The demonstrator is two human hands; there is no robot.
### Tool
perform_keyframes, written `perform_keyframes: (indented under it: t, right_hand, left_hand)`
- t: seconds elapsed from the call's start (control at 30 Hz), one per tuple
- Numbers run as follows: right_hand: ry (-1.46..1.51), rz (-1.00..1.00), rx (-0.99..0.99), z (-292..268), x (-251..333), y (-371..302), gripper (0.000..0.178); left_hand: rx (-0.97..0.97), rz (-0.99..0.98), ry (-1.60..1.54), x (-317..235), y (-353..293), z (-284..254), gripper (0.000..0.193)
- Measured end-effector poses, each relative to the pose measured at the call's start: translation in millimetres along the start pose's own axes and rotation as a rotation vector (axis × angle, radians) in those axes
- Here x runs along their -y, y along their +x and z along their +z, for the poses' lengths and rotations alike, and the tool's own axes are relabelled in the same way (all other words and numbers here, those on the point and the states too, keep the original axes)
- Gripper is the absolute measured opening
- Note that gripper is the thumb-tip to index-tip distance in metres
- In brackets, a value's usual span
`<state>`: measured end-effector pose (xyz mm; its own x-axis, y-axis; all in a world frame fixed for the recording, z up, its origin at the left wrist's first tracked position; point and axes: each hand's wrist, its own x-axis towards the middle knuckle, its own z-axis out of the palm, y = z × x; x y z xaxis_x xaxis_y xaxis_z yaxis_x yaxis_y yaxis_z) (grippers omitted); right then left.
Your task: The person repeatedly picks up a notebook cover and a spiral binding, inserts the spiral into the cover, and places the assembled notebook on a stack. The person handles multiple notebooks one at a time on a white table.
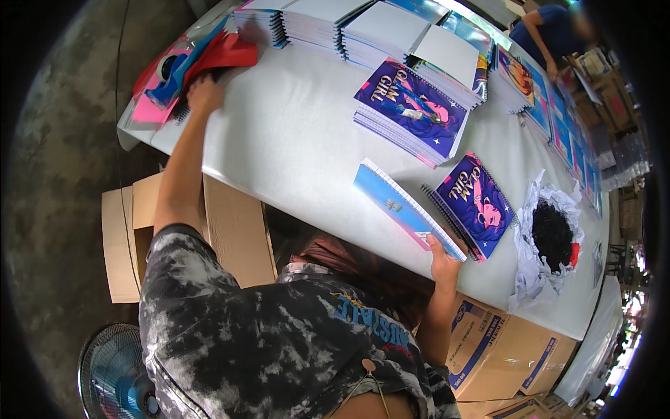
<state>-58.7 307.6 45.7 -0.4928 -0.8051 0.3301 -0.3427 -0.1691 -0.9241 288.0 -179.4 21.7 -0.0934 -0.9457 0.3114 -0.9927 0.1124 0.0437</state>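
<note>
Near the table's front edge, my right hand (444, 260) grips the lower right end of a notebook (396, 202) with a blue and pink cover, thumb on top. The notebook tilts, its page edges showing. Just right of it lies a spiral notebook (478, 202) with a purple cover and a pink-haired figure. At the far left, my left hand (204, 96) reaches into a pile of red material (227, 56), a pink sheet (155, 101) and a blue tape dispenser (165, 87). Its fingers are mostly hidden, and a dark spiral binding shows beside it.
A purple notebook stack (415, 105) stands mid-table, with white-paged stacks (317, 24) behind. At right, a white plastic bag (530, 269) holds black coils (551, 234). Cardboard boxes (234, 227) and a fan (118, 377) are below. Another person (548, 35) works at far right.
</note>
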Motion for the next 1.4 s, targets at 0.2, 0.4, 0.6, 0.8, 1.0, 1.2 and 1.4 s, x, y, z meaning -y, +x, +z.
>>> perform_keyframes:
  t: [0.2, 0.4, 0.6, 0.8, 1.0, 1.2, 1.4]
  right_hand:
    - [0.015, 0.044, -0.072, -1, -8, -1, 0.023]
    - [0.056, 0.116, -0.07, -4, -8, -4, 0.023]
    - [0.103, 0.061, -0.056, 3, -3, 0, 0.023]
    - [0.11, 0.04, 0.009, 0, 3, -2, 0.023]
    - [0.044, -0.087, -0.022, -2, 11, 4, 0.025]
    - [0.137, 0.014, -0.087, -15, -1, 16, 0.025]
    - [0.152, 0.027, -0.063, -17, 2, 17, 0.025]
  left_hand:
    - [-0.084, 0.048, 0.011, -7, -23, 17, 0.051]
    - [-0.124, 0.302, -0.099, -91, -115, -18, 0.026]
    - [-0.268, 0.348, -0.18, -109, -115, -21, 0.018]
    - [-0.046, 0.107, -0.21, -128, -91, -39, 0.021]
    - [0.118, 0.528, -0.941, -169, -130, -117, 0.025]
    - [0.742, 0.731, -1.214, -198, -190, -147, 0.031]
    - [0.82, 0.686, -1.18, -211, -188, -137, 0.032]
